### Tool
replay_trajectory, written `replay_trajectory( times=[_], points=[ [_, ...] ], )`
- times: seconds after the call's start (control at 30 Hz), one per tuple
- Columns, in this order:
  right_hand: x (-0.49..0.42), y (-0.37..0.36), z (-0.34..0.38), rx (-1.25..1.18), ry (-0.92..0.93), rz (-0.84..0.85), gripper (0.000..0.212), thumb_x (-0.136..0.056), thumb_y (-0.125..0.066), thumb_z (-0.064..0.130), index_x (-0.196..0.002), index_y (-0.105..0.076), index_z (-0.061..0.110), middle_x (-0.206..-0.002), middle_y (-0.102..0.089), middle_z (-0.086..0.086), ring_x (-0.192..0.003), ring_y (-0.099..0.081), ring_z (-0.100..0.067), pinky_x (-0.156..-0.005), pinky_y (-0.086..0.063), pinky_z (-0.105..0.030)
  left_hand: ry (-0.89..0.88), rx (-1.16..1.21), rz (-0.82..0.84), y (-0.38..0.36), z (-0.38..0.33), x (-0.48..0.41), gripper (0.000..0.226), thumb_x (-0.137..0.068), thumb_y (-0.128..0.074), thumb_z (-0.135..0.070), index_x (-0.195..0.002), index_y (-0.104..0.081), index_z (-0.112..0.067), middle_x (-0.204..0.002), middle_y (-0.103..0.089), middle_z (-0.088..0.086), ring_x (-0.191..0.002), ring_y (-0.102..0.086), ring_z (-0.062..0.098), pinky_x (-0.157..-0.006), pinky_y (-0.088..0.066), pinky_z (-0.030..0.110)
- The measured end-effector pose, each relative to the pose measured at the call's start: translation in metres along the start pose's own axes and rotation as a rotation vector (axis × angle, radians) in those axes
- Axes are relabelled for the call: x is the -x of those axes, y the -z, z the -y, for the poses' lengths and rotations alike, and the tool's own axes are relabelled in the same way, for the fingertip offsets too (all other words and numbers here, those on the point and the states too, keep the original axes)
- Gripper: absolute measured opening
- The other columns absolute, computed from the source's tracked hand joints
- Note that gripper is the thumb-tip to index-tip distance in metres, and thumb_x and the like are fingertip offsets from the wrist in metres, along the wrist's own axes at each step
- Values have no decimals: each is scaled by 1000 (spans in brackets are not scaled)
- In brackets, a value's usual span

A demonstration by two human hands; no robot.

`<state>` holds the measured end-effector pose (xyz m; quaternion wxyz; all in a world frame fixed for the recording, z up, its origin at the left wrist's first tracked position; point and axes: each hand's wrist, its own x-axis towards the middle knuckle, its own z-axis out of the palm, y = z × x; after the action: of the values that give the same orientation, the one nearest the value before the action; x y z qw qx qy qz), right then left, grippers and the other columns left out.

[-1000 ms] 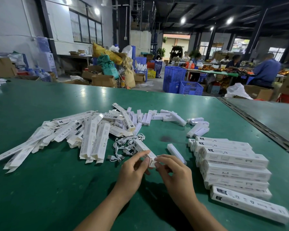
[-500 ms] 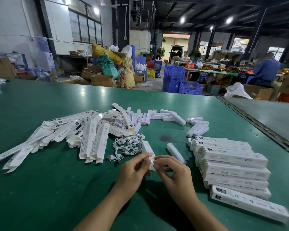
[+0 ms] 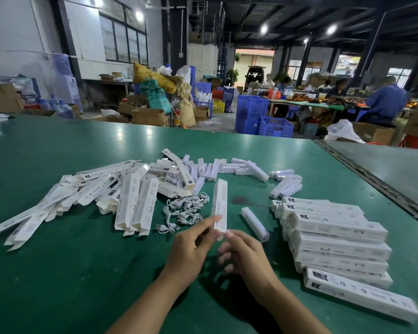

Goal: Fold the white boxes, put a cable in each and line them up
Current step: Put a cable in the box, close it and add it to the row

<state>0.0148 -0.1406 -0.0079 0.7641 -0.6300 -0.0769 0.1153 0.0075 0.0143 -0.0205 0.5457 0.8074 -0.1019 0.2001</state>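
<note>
A green table is filling the foreground of a warehouse. On its left flat box blanks are lying heaped, with tangled cables just beside them. The left hand is pinching the near end of a folded white box that is pointing away. The right hand, blurred with fingers curled, is touching that end; whether it is gripping cannot be told. Finished boxes are lying in a row at the right.

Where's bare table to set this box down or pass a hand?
Bare table lies near-left, between the flat box pile and left hand, and far beyond the piles. Crowded around the held box: cables left, white block and finished row right.
</note>
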Motion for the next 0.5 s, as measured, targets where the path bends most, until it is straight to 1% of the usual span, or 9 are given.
replay_trajectory(
  times=[0.07, 0.13, 0.23, 0.27, 0.3, 0.37, 0.43, 0.5],
  points=[
    [0, 0, 3, -71, -94, 89, 42, -83, -61, 44, -97, -63, 5, -76, -62, -10, -58, -59, -20, -49, -43, -26, -31, -11, 9, 0, -5, 2, 33, -92, -56, -49, -123, -56, -61, -108, -64, -41, -104, -62, -13, -83, -42, 2],
    [-1, 3, 3, -96, -110, 125, 42, -82, -61, 42, -99, -62, 4, -76, -64, -9, -57, -60, -20, -50, -43, -23, -40, -5, 32, 0, -7, 3, 36, -94, -55, -42, -124, -55, -63, -108, -63, -43, -103, -62, -12, -83, -42, 2],
    [-4, 1, 2, -158, -70, 154, 40, -81, -66, 32, -104, -62, -1, -83, -67, -11, -62, -62, -19, -55, -48, -22, -28, 33, 41, -4, -7, 3, 41, -95, -54, -37, -123, -53, -65, -110, -67, -31, -94, -65, -9, -80, -45, 5],
    [-7, 1, 3, -176, -34, 139, 41, -81, -66, 30, -107, -62, -1, -87, -69, -13, -66, -65, -19, -59, -51, -23, -21, 39, 42, -5, -6, 3, 41, -94, -55, -39, -128, -50, -63, -111, -67, -29, -94, -65, -11, -80, -46, 6],
    [-9, 0, 5, -195, 5, 111, 39, -83, -66, 27, -110, -62, -1, -92, -71, -15, -72, -68, -21, -63, -53, -24, -14, 37, 42, -6, -5, 3, 45, -94, -54, -43, -134, -44, -60, -114, -65, -32, -98, -64, -13, -82, -47, 6],
    [-15, 2, 9, -191, 65, 20, 32, -88, -63, 23, -108, -62, -1, -97, -73, -18, -82, -72, -26, -66, -55, -26, 21, 43, 44, -9, -2, 2, 52, -93, -53, -46, -140, -34, -56, -119, -62, -36, -108, -60, -15, -88, -45, 5],
    [-20, 6, 12, -145, 81, -85, 26, -94, -59, 20, -104, -61, -5, -92, -74, -19, -83, -73, -29, -64, -55, -26, 62, 45, 39, -11, 1, 1, 56, -91, -53, -50, -141, -29, -57, -121, -63, -32, -110, -59, -14, -88, -41, 3],
    [-23, 11, 13, -149, 88, -159, 20, -97, -54, 17, -102, -58, -2, -87, -74, -18, -79, -73, -30, -62, -56, -28, 93, 52, 31, -13, 6, 0, 57, -88, -54, -53, -139, -28, -59, -121, -64, -26, -109, -61, -9, -90, -43, 7]
  ],
)
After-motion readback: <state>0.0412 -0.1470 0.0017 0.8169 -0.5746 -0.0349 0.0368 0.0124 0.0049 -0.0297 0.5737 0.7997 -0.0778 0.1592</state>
